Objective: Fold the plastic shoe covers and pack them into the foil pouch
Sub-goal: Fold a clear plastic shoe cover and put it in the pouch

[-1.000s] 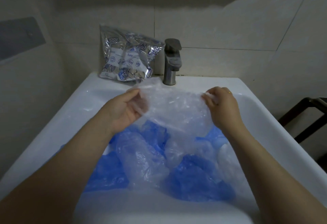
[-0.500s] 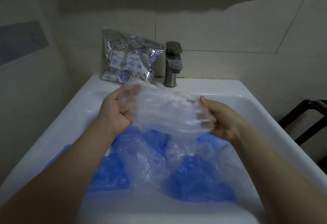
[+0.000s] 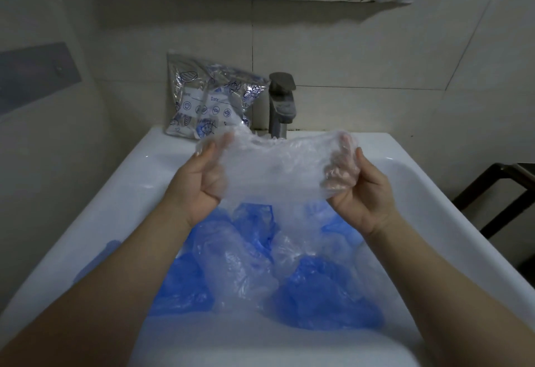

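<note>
A clear plastic shoe cover (image 3: 275,169) is stretched wide between my hands above the sink. My left hand (image 3: 199,177) holds its left end, the fingers tucked inside the plastic. At the right end my right hand (image 3: 359,190) has its fingers curled inside the cover, the thumb outside. Below them a heap of blue and clear shoe covers (image 3: 318,288) fills the basin. The silver foil pouch (image 3: 211,100) with blue print leans against the wall at the sink's back left, beside the tap.
The white sink (image 3: 121,181) spans the view, with a grey tap (image 3: 282,106) at the back middle. Tiled walls close in behind and on the left. A dark metal frame (image 3: 498,193) stands to the right of the sink.
Both hands turned palms inward and slid their fingers inside the clear cover, then pulled apart, stretching it wider and lifting it slightly.
</note>
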The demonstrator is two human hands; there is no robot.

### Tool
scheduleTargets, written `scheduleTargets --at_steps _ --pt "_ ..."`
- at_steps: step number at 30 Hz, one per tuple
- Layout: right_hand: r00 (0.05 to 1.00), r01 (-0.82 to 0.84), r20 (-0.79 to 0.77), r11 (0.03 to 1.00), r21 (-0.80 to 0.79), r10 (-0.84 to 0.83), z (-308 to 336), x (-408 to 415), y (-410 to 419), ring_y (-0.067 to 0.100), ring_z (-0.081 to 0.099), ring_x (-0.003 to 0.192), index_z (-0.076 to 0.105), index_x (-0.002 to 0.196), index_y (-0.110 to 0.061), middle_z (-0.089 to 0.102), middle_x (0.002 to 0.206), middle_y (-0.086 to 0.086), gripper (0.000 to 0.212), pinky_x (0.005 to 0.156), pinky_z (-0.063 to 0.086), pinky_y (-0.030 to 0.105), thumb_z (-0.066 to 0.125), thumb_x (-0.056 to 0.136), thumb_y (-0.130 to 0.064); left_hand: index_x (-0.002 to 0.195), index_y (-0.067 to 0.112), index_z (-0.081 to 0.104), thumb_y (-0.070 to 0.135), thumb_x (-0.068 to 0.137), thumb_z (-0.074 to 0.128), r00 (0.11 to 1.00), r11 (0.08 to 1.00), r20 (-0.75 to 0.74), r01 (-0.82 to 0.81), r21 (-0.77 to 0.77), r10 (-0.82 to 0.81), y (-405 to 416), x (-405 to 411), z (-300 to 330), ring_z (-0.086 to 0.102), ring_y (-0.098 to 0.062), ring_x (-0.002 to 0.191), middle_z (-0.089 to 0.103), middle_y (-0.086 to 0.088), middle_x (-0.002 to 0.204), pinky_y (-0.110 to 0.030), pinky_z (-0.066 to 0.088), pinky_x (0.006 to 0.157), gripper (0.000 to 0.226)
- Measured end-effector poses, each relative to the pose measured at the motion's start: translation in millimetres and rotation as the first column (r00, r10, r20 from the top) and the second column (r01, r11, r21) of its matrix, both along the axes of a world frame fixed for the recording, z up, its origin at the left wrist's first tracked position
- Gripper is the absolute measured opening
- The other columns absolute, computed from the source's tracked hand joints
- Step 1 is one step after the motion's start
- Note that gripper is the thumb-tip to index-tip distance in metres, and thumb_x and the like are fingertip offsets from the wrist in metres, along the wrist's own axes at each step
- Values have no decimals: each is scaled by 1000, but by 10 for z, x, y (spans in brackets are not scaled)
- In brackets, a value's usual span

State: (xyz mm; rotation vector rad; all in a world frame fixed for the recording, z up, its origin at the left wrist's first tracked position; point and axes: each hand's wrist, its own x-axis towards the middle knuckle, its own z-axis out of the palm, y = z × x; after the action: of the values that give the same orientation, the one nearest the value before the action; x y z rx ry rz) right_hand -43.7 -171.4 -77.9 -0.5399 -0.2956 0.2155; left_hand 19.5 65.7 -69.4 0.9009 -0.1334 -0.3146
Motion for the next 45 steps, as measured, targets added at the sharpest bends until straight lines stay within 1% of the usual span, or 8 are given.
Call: scheduleTargets --at_steps 12,15,17,20,27,35,41,45 --pt "942 295 158 955 35 -297 334 -120 -92 7 32 44 62 94 -15 48 58 -4 23 40 28 17 71 74 -20 83 20 57 16 91 51 980 865 -17 -169 472 200 -128 -49 -51 56 -12 75 61 1 84 -24 43 69 11" --pt "436 900 470 384 -207 -768 470 -314 -24 4 32 48 63 80 -25 41 56 -13 6 45 28 17 65 77 -21 86 14 60 17 91 51 995 909 8 -97 405 103 -162 -140 33 60 -13 67 66 -1 74 -23 46 64 11" --pt "59 967 849 -181 -179 -525 473 -382 92 4 34 55 59 84 -29 40 61 -14 14 54 30 18 48 86 -20 85 12 61 21 93 47 1000 918 26 -12 397 2 -202 -212 80 61 -12 60 66 -3 71 -22 46 60 18" --pt "36 898 996 -439 2 78 370 -363 317 14 48 59 57 98 -19 52 66 -3 16 53 38 22 46 86 -18 85 13 63 42 88 41 980 921 65 153 357 -188 -267 -311 142 65 -12 64 69 -2 74 -25 46 65 36" --pt "441 856 787 -466 -223 432 63 -193 512 26 64 65 70 95 -23 67 82 -1 33 44 49 30 43 81 -36 92 10 63 19 86 56 953 865 165 148 480 -255 -365 -430 31 63 -8 68 66 0 71 -23 55 73 13" --pt "206 871 974 -437 -225 -91 181 -257 555 18 50 103 64 110 -9 57 112 6 31 92 39 24 51 91 -29 92 12 58 18 98 42 992 925 87 49 376 -88 -332 -372 88 65 -2 66 72 7 75 -21 52 66 19" --pt "798 331 77 328 -885 -597 238 -219 517 16 63 102 59 116 -12 66 113 3 70 83 51 30 67 64 -57 99 2 58 16 98 43 965 825 252 -84 559 -72 -339 -394 84 66 -2 68 73 7 76 -19 52 63 20" --pt "841 245 69 265 -932 -537 150 -165 436 13 65 71 68 87 -8 70 79 4 21 62 51 21 64 85 -29 90 8 55 14 98 42 959 806 270 -95 585 -83 -374 -429 79 64 -8 67 70 4 73 -26 55 64 16"
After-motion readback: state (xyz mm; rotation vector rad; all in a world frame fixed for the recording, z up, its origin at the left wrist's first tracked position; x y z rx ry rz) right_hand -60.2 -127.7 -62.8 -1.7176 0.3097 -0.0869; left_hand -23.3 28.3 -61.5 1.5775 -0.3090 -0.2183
